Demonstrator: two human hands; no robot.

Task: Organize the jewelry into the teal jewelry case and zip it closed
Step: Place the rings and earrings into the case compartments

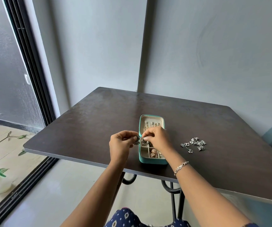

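Jewelry case (153, 160) is set open on the counter (86, 122) near the front edge, lid half behind. Loose jewelry (195, 144) is laid to its right, apart. Left hand (120, 145) and right hand (158, 138) are held above its left side, earrings (136, 142) pinched in both.

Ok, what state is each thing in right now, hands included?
Teal zip jewelry case: open, unzipped.
Left hand: pinching a dark silver earring.
Right hand: pinching a second dark silver earring over the case.
Loose silver jewelry pile: on the dark table, outside the case.
Gold-toned pieces: in a front compartment.
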